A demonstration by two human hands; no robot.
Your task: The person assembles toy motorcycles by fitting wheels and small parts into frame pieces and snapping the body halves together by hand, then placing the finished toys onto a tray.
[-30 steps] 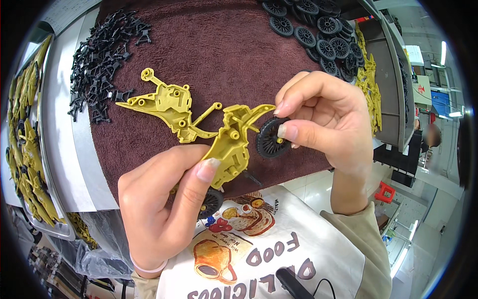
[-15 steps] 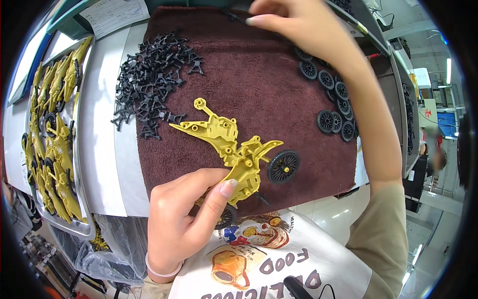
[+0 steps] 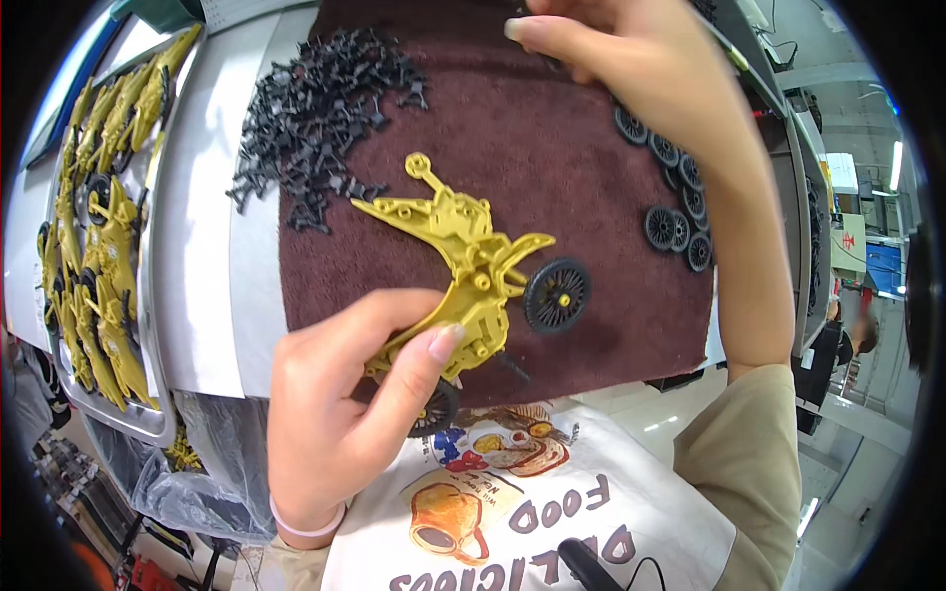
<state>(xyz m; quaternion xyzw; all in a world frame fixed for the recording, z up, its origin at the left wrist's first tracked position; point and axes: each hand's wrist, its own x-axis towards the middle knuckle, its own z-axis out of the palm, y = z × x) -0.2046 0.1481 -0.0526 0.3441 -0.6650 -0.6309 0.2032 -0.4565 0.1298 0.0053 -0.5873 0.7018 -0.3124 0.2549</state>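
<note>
Held in the left hand, just left of and below the middle of the frame: a yellow half-shell shaped like a toy motorbike, hollow ribbed side showing. Left thumb pressed across the near edge, forefinger against the far side, remaining fingertips hidden. At the top edge, the right hand, thumb extended, other fingertips cut off; impossible to tell whether pinching anything.

Looks light, stiff and slightly slick, like moulded plastic; thin posts and the curved tip probably easiest to snap. Best gripped by the broad body, clear of the spoked front wheel at centre right and the partly covered rear wheel lower down. Just above, partly overlapped in view, a second yellow shell; contact between the two not clear.

Underneath, a maroon towel, soft and probably good against sliding. Upper left, a heap of small black parts; right of centre, loose black wheels. Far left, a metal tray of yellow toy bikes; below, clear plastic bags. At bottom, a printed white apron; at right, a bright room with a pale floor and a blue box.
</note>
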